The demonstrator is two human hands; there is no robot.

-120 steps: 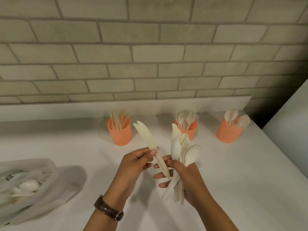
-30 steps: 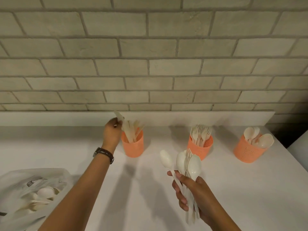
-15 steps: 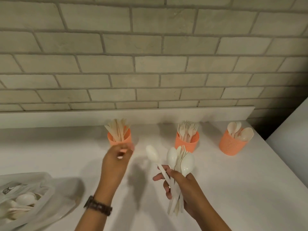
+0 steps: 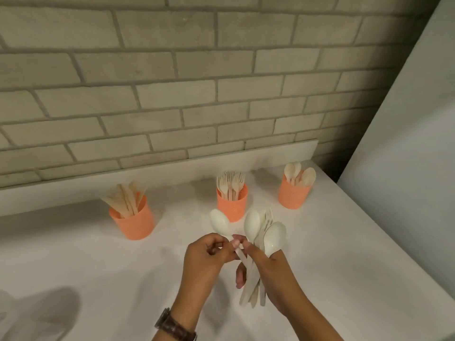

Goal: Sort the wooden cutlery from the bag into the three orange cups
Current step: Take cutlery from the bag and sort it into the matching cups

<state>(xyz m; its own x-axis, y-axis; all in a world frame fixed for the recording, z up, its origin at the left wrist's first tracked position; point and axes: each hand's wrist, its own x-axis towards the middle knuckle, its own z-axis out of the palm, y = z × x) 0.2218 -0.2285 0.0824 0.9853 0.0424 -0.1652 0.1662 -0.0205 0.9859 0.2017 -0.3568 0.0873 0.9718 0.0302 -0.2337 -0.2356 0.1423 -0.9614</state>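
Observation:
Three orange cups stand near the wall: the left cup (image 4: 134,221) holds knives, the middle cup (image 4: 232,205) holds forks, the right cup (image 4: 293,195) holds spoons. My right hand (image 4: 273,274) grips a bundle of pale cutlery (image 4: 264,235), mostly spoons with at least one fork behind them. My left hand (image 4: 206,259) pinches the handle of the leftmost spoon (image 4: 219,222), which sticks out of the bundle to the left. Both hands meet in front of the middle cup. The bag is almost out of view.
A white counter (image 4: 344,279) runs to a low white ledge (image 4: 172,171) under a brick wall. A white panel (image 4: 406,143) rises on the right. At the bottom left, a blurred edge of the plastic bag (image 4: 5,316) shows.
My left hand dropped knives into the left cup, came back and now pinches a spoon in the bundle. The view has shifted right, leaving the bag almost out of frame.

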